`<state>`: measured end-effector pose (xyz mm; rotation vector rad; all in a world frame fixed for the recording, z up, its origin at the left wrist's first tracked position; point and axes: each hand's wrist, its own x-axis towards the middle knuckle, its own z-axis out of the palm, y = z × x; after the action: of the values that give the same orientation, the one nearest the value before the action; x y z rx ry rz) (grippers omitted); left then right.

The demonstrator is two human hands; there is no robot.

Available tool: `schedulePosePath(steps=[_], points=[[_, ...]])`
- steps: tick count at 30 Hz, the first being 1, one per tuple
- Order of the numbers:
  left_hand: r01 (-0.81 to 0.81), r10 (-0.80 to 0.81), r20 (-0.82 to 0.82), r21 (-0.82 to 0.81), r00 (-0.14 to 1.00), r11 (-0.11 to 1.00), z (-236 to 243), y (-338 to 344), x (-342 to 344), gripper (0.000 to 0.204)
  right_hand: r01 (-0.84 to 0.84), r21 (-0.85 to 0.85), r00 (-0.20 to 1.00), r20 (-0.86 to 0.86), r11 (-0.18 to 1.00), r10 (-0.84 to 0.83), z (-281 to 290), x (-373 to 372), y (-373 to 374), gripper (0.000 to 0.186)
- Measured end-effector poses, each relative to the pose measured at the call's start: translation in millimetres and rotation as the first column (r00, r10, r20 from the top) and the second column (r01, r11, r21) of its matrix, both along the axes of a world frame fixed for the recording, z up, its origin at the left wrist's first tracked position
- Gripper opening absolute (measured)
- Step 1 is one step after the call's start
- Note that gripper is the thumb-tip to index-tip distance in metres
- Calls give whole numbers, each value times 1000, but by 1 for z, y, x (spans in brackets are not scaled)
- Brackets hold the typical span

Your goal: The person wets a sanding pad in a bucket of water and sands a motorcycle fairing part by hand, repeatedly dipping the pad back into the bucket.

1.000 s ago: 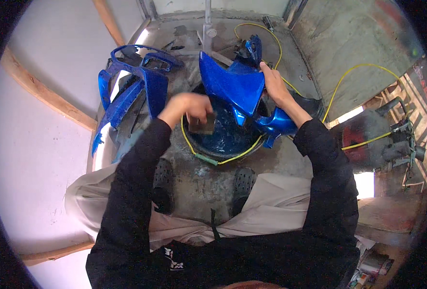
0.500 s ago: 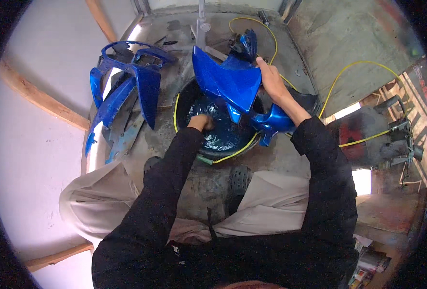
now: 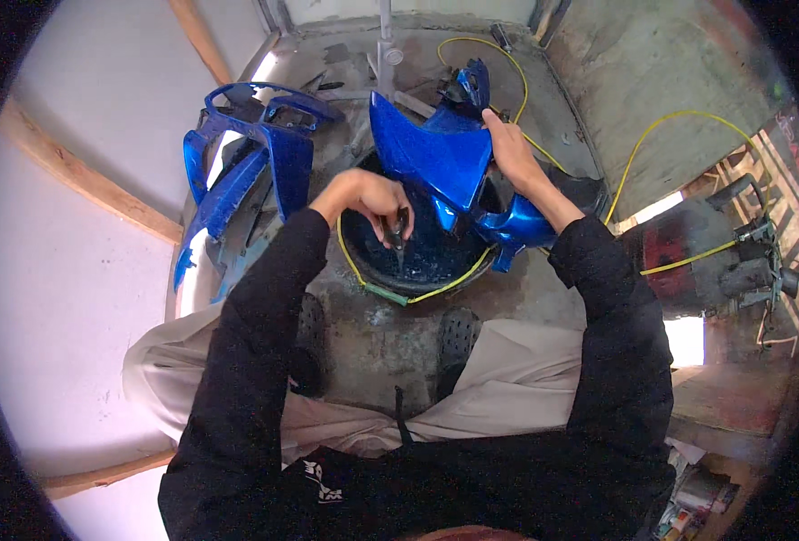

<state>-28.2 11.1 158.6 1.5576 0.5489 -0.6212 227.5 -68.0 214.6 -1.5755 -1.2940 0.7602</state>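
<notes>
My right hand [image 3: 511, 155] is closed on the edge of a glossy blue motorcycle fairing panel [image 3: 449, 162], which is tilted over a round black tub of water [image 3: 372, 257]. The panel's curved lower part [image 3: 518, 222] reaches past the tub's right side. Above the water, my left hand [image 3: 379, 203] is closed on a small dark wet piece [image 3: 399, 224]; water drips from it into the tub. Whether the piece is cloth or sandpaper cannot be made out. Part of the tub is hidden behind the panel.
Another blue fairing [image 3: 282, 149] lies on the floor at the left, beside the white wall. A yellow hose [image 3: 444, 287] loops round the tub and runs right toward a red and black compressor-like machine [image 3: 688, 257]. A grey metal stand [image 3: 387, 54] rises behind the tub.
My left hand has come up out of the water with the dark piece, and the splashing has calmed. My right hand still holds the panel in about the same place.
</notes>
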Motion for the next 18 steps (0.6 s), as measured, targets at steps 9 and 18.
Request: schedulePosePath(steps=[9,18], points=[[-105,14,334,257,942,961,130,7,49,24,-17,-9,1000,24,1000,18,-11,14,5,66],[-115,-264,307,822,914,558,132,53,40,29,-30,12,999,-23,999,30,-3,5,-1,66]])
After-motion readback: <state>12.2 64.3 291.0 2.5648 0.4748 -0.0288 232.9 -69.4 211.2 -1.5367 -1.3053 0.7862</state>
